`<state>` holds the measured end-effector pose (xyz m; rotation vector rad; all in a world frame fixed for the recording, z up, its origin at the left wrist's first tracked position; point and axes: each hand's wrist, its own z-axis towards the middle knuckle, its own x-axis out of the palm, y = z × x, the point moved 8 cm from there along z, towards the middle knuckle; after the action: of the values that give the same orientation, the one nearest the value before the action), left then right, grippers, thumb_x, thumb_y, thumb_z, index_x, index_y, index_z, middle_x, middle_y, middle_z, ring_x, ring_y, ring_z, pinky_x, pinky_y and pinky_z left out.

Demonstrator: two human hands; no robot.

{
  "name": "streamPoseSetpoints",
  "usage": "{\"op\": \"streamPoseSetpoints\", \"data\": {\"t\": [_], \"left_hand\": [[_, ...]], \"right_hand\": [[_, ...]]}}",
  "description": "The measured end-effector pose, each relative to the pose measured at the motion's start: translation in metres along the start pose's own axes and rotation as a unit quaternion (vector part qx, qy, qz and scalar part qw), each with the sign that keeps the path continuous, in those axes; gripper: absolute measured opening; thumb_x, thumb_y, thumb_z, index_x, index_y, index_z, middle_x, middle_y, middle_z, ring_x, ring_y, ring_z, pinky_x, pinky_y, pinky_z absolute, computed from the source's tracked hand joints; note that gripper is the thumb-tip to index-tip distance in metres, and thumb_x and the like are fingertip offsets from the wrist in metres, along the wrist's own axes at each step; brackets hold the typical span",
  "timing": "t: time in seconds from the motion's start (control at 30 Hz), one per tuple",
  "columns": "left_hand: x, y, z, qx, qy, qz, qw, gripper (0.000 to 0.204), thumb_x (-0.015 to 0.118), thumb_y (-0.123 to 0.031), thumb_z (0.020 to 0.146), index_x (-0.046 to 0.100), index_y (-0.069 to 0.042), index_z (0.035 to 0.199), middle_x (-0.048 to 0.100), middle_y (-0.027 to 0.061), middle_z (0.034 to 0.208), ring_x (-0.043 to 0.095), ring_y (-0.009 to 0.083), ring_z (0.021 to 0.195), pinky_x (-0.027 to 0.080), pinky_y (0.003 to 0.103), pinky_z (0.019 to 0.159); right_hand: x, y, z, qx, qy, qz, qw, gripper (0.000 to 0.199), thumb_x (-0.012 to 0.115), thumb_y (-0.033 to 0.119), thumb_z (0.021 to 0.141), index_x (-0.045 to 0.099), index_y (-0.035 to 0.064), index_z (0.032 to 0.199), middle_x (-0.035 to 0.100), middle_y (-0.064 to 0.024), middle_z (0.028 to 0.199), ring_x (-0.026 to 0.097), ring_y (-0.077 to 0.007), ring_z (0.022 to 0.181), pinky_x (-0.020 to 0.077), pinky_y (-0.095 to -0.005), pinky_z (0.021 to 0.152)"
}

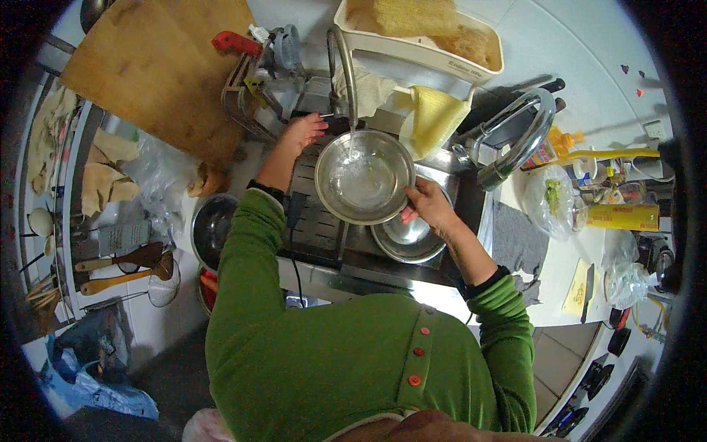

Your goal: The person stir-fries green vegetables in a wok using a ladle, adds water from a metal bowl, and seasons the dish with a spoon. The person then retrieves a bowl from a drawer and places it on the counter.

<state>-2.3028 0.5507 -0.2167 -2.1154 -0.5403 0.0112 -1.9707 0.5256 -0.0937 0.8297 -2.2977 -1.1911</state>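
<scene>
As faucet (pixel 353 96) runs, steel bowl (pixel 328 180) hangs in R hand (pixel 428 205)

While water (pixel 362 186) pours, L hand (pixel 305 132) works best w/ a light touch at the thin lever (pixel 328 115) beside the faucet, to limit splash. At ctr., the steel bowl, under the spout and over the dark sink (pixel 359 258), wants holding approx. level, stream well inside the rim. At R, a firm grip seems wise, since added wt. could tip it.

Pose, L to R: L hand angles fwd., fingers loosely bent; whether they pinch the lever, can't tell. R hand comes in from the right, thumb at the rim, fingers outside, pinching the edge above a second bowl (pixel 412 252); bowl-to-bowl contact unclear.
</scene>
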Motion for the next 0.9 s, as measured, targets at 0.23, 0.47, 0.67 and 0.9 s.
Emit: {"op": "streamPoseSetpoints", "data": {"t": [0.23, 0.47, 0.67, 0.9], "left_hand": [[0.037, -0.036, -0.017, 0.064, 0.065, -0.002, 0.996, 0.036, 0.053, -0.036, 0.09, 0.056, -0.005, 0.109, 0.067, 0.0101, 0.098, 0.061, 0.0181, 0.081, 0.045, 0.031, 0.068], [0.06, -0.026, -0.029, 0.046, 0.114, -0.042, 0.992, 0.033, 0.052, -0.032, 0.093, 0.055, -0.005, 0.112, 0.065, 0.0145, 0.103, 0.061, 0.0222, 0.086, 0.048, 0.034, 0.076], [0.062, 0.013, -0.053, 0.002, 0.074, -0.053, 0.996, 0.037, 0.055, -0.032, 0.092, 0.053, -0.01, 0.122, 0.062, 0.0111, 0.106, 0.06, 0.0201, 0.086, 0.048, 0.031, 0.07], [0.141, 0.051, -0.169, -0.013, -0.041, 0.28, 0.959, 0.052, 0.059, -0.036, 0.088, 0.048, -0.009, 0.131, 0.05, 0.0069, 0.126, 0.048, 0.0214, 0.114, 0.036, 0.04, 0.096]], "right_hand": [[-0.008, 0.011, -0.026, -0.015, 0.006, -0.023, 1.0, 0.029, 0.042, 0.011, 0.095, 0.047, -0.0088, 0.115, 0.061, -0.0138, 0.08, 0.061, -0.0174, 0.055, 0.0567, -0.0293, 0.052], [-0.034, 0.007, -0.1, -0.022, -0.014, -0.006, 1.0, 0.03, 0.045, 0.013, 0.094, 0.051, -0.0079, 0.114, 0.062, -0.0117, 0.076, 0.061, -0.0153, 0.054, 0.0554, -0.0279, 0.052], [-0.079, -0.015, -0.2, -0.006, -0.086, 0.015, 0.996, 0.026, 0.042, 0.015, 0.094, 0.05, -0.0074, 0.105, 0.061, -0.0127, 0.068, 0.062, -0.0172, 0.052, 0.0545, -0.0283, 0.052], [-0.142, -0.059, -0.325, -0.076, -0.207, 0.072, 0.973, 0.027, 0.045, 0.013, 0.091, 0.052, -0.012, 0.1, 0.061, -0.0132, 0.063, 0.062, -0.0181, 0.051, 0.0543, -0.0292, 0.05]]}}
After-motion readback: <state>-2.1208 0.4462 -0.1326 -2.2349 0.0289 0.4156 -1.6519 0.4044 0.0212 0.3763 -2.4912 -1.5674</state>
